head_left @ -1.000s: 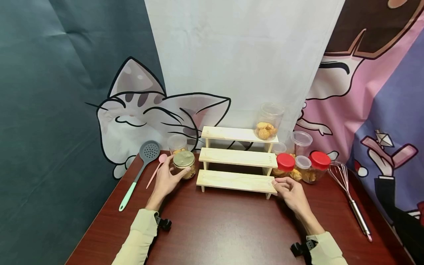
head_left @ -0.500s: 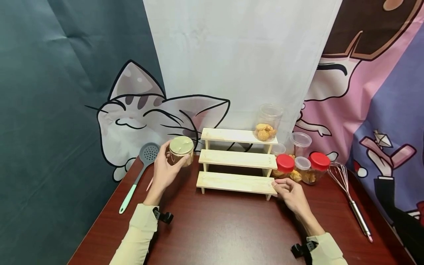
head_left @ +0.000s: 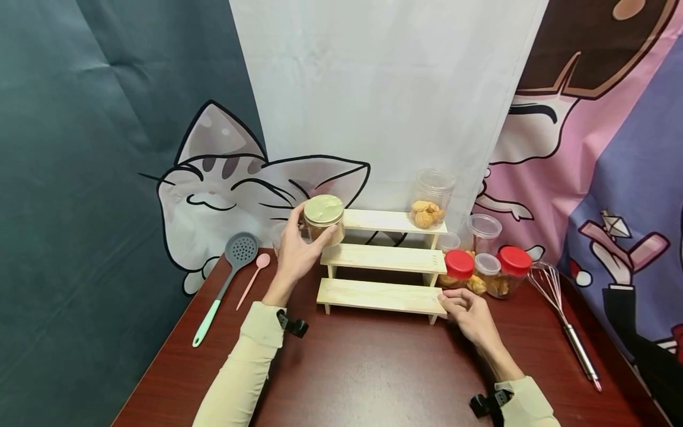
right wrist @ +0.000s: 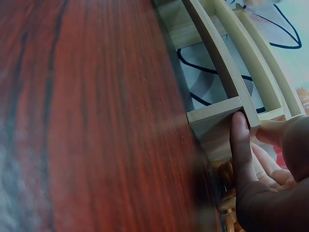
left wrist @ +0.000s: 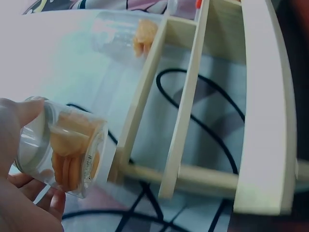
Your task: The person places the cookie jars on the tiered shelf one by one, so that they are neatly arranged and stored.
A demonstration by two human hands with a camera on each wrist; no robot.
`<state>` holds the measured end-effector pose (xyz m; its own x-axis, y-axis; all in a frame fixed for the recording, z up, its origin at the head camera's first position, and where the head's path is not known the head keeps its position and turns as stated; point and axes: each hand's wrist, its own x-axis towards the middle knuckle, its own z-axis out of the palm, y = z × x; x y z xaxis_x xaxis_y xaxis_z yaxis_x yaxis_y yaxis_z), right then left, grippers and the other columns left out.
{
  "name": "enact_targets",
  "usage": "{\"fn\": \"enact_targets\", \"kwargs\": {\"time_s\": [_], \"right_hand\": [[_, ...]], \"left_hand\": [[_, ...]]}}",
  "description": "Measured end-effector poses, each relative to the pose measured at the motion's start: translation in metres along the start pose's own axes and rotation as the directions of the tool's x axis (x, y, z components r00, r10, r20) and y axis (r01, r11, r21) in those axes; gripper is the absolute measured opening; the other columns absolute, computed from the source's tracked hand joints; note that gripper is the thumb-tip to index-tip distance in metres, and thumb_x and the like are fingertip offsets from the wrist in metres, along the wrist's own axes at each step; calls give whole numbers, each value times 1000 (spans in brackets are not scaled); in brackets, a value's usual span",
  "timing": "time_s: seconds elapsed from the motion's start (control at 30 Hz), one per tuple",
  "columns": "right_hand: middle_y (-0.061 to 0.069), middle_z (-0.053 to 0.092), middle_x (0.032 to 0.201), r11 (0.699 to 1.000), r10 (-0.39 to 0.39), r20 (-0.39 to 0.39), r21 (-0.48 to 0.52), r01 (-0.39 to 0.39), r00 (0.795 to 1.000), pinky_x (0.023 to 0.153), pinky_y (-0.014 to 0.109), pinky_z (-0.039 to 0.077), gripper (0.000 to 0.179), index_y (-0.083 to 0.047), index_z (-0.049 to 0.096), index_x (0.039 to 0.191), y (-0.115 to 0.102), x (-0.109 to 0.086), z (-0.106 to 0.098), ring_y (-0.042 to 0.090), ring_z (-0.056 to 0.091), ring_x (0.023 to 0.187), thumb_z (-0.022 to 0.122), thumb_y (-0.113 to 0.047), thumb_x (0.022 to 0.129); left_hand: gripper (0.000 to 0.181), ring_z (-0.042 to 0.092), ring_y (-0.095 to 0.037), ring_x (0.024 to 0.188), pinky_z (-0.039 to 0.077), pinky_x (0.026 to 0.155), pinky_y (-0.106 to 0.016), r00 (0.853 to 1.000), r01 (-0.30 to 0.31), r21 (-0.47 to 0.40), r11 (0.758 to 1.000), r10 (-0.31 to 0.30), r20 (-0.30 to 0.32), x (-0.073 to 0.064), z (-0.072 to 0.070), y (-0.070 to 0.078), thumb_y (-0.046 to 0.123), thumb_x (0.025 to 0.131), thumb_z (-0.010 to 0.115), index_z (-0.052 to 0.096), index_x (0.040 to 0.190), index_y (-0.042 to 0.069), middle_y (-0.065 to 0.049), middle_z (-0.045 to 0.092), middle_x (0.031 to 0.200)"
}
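My left hand grips a clear jar with a gold lid by its sides, raised at the left end of the three-tier wooden rack. Inside the jar, orange-brown cookies show in the left wrist view. The jar's base overlaps the top and middle tiers in the head view. At the rack's right end, my right hand pinches the corner of the lowest tier, thumb against the wood. A clear jar of cookies stands on the top tier's right end.
Right of the rack stand several jars, among them red-lidded jars and small clear-lidded ones. A whisk lies far right. At left lie a slotted turner and a pink spoon; a clear jar sits partly hidden behind my left hand.
My left hand has lifted the gold-lidded jar off the table, then carried it up and right to the rack's upper left. My right hand has stayed at the rack's corner.
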<state>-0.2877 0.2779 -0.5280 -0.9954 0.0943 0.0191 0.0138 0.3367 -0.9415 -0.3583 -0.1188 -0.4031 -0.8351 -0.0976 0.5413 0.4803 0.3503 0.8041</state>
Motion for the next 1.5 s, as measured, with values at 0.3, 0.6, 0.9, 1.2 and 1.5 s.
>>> {"fn": "enact_targets", "kwargs": {"time_s": [0.3, 0.6, 0.9, 1.2, 1.5], "right_hand": [[8, 83, 101, 999, 28, 0, 27, -28, 1000, 71, 25, 60, 42, 4, 69, 129, 1, 1, -1, 5, 71, 79, 77, -28, 103], [11, 83, 104, 999, 39, -6, 27, -39, 999, 70, 24, 59, 42, 4, 68, 131, 3, 1, 0, 3, 69, 80, 77, -26, 103], [11, 82, 102, 999, 33, -5, 40, -33, 999, 70, 24, 60, 43, 5, 67, 131, 1, 0, -1, 4, 70, 79, 78, -26, 103], [11, 82, 102, 999, 29, 3, 42, -29, 1000, 71, 25, 60, 45, 4, 67, 132, 2, 3, 2, 4, 70, 81, 78, -28, 102], [6, 82, 100, 994, 50, 14, 92, -51, 999, 72, 24, 61, 47, 6, 66, 133, 2, 2, -1, 3, 71, 82, 79, -27, 102]], "left_hand": [[81, 60, -24, 131, 51, 111, -52, 999, -30, -25, 999, 31, 41, 13, 45, 8, 42, 91, 87, 50, 158, 19, -8, 64, 146], [80, 60, -25, 131, 51, 112, -46, 995, -14, -1, 1000, 14, 95, 26, 76, 13, 43, 92, 86, 49, 159, 17, -6, 63, 146], [82, 61, -26, 130, 51, 111, -48, 990, 22, -27, 999, -18, 137, 35, 108, 14, 45, 92, 86, 48, 160, 18, -8, 63, 143], [90, 64, -28, 130, 53, 112, -45, 993, 63, 13, 998, -64, 103, 39, 123, 5, 51, 91, 86, 44, 164, 19, -9, 63, 147], [86, 64, -30, 133, 55, 112, -40, 987, -109, 175, 979, 86, 136, 28, 115, -10, 30, 89, 93, 49, 159, 9, -13, 63, 146]]}}
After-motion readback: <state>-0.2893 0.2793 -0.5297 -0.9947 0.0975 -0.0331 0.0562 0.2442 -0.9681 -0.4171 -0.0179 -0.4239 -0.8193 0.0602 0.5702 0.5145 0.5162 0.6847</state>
